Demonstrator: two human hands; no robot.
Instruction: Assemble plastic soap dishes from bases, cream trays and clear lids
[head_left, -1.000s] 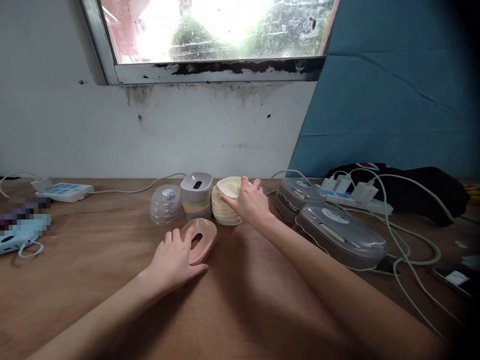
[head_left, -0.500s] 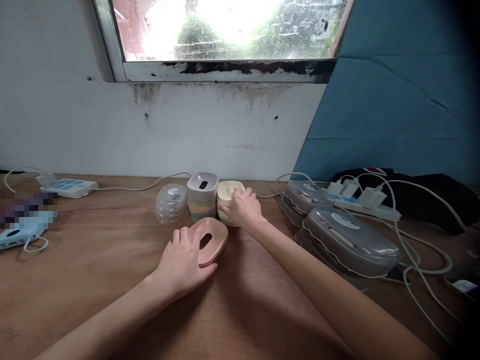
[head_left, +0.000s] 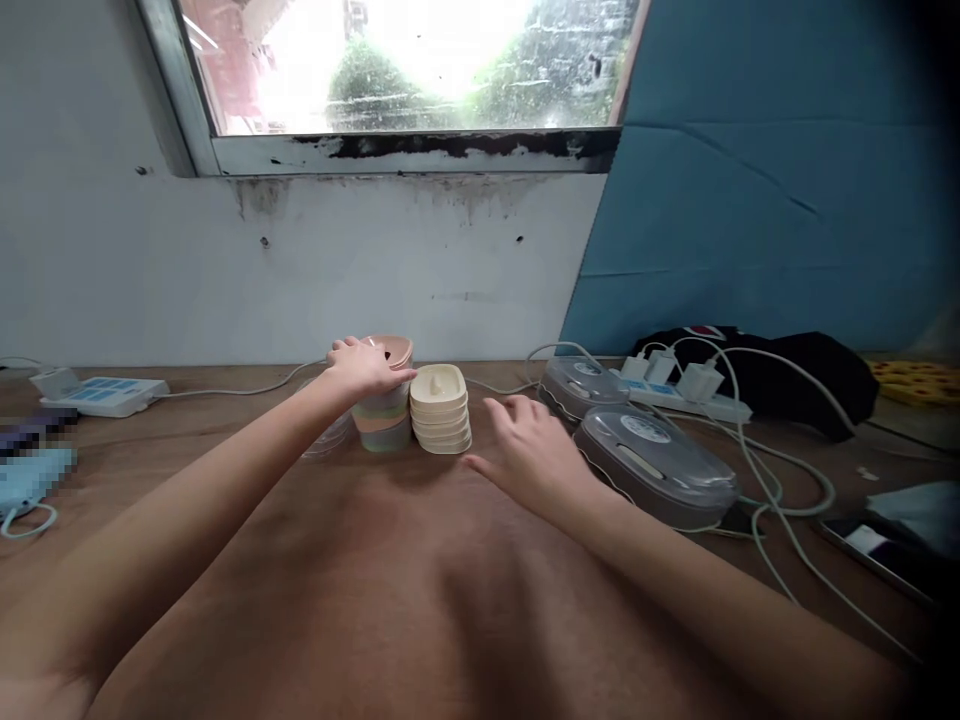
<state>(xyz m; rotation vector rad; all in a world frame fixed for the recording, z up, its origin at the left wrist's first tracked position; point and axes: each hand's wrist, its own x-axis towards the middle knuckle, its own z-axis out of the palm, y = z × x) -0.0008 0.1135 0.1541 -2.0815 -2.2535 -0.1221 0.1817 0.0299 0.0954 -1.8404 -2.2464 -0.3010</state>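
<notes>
Head cam: our left hand point(head_left: 356, 368)'s holding the pink dish point(head_left: 400, 350), arm point(head_left: 225, 490) half hiding clear lids point(head_left: 327, 440); our right hand point(head_left: 536, 450)'s hovering, fingers wide.

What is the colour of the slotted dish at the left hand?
The slotted dish is peach-pink, best seen in the head view.

Two bare forearms point(head_left: 225, 490) narrow to slim wrists point(head_left: 589, 505) and seemingly slender fingers point(head_left: 501, 415).

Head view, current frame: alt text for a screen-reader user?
Left hand on a pink dish atop a multicoloured stack; open right hand beside a cream stack. Plastic cases sit at right on a wooden table below a window.
</notes>
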